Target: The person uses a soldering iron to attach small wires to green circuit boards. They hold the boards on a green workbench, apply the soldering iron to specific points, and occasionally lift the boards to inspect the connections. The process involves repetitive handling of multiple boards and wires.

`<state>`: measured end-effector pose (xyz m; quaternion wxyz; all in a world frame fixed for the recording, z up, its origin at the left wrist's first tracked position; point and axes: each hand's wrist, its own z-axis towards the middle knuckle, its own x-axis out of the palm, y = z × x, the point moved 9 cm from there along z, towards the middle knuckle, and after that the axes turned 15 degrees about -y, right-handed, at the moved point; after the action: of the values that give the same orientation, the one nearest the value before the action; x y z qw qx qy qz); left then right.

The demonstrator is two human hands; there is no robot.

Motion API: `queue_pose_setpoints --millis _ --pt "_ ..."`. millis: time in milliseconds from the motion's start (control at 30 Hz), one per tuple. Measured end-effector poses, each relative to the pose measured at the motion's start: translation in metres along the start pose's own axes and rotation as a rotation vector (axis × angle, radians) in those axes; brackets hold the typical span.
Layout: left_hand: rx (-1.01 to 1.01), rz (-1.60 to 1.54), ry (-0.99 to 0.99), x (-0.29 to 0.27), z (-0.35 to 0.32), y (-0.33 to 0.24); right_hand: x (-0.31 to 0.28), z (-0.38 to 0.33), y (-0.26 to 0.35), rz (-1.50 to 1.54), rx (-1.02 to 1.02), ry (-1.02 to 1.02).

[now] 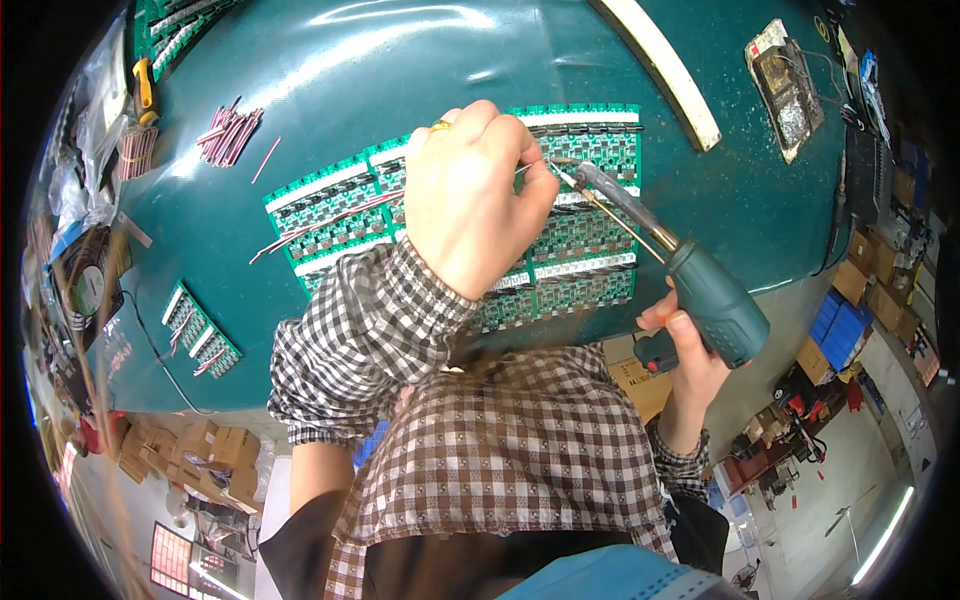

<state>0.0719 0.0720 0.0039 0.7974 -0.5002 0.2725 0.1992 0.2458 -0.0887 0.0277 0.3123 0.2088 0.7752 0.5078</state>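
Observation:
My left hand (475, 195) is closed over the green circuit boards (590, 240), thumb and fingertips pinched on a thin wire. Red-and-white wires (340, 212) run across the boards from the left and pass beneath this hand. My right hand (695, 365) grips the handle of a dark green soldering gun (715, 300). Its metal barrel and a thin brass-coloured tube slant up to the left, so the tip sits close beside my left fingertips. Those fingers partly hide the exact contact with the board. The boards lie in joined panels with white strips and rows of dark components.
A bundle of short wires (230, 137) and a smaller board (203, 330) with wires lie on the left of the green mat. At upper left are more boards (175, 35) and a yellow-handled tool (144, 90). A curved white strip (665, 75) and a dirty metal tray (785, 90) lie at right.

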Motion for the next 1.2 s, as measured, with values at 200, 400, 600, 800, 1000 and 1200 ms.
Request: queue_pose_setpoints --millis 200,400,600,800,1000,1200 --pt "0.0 -0.011 -0.005 0.0002 -0.0005 0.0008 -0.0059 -0.0012 -0.0005 0.021 -0.008 -0.007" --pt "0.008 0.012 -0.012 0.0002 -0.0009 0.0003 -0.0033 -0.0005 0.0023 0.02 -0.017 0.016" --pt "-0.007 0.004 0.023 0.0027 -0.002 0.0001 -0.0022 -0.0011 0.0028 0.013 -0.003 -0.001" --pt "-0.009 -0.004 0.008 0.0024 -0.0021 0.0015 -0.0019 -0.0009 0.004 0.007 -0.003 -0.007" --pt "-0.015 0.0 -0.002 0.0009 -0.0003 0.0007 -0.0025 -0.0007 0.0032 0.008 0.007 -0.016" --pt "-0.004 0.001 0.004 0.0005 0.0005 0.0004 -0.0019 -0.0013 0.0023 0.007 0.014 -0.008"
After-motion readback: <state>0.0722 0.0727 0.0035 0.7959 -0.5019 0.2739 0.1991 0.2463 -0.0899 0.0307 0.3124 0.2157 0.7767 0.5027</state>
